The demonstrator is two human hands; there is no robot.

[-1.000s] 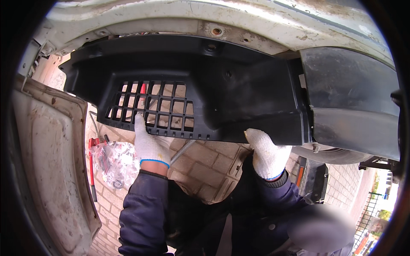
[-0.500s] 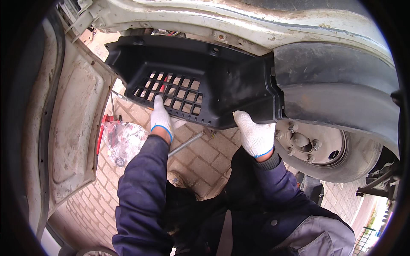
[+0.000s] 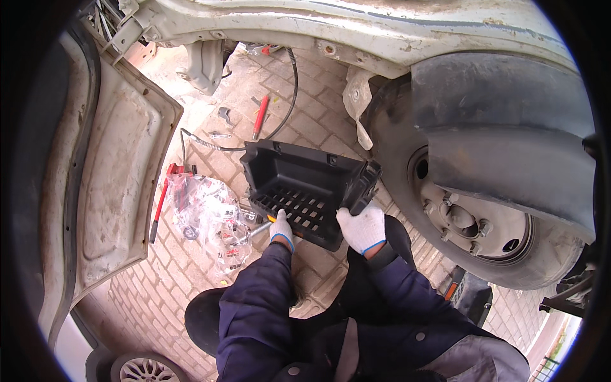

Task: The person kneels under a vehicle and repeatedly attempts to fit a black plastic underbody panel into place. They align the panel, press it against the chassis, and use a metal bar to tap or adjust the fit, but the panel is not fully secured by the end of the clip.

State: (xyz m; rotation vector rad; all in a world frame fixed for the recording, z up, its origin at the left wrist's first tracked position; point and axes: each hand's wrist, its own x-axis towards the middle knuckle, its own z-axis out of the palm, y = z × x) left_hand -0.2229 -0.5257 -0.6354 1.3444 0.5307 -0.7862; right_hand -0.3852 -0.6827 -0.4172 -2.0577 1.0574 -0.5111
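Observation:
A black plastic vehicle step panel with a grid of square holes is held low over the paving, between the open door and the wheel. White knitted gloves with blue cuffs cover both hands. My left hand grips the panel's near edge beside the grid, thumb on top. Beside that thumb shows a small orange piece. My right hand is closed round the panel's right end. The fingers under the panel are hidden in both cases.
An open white door stands at left; the vehicle's sill crosses the top. A wheel under a black fender is at right. On the paving lie a clear plastic bag, a red-handled tool and a black cable.
The step panel has come down and away from the sill, toward me, with both hands still on it. The paving, cable and red-handled tool behind it now show.

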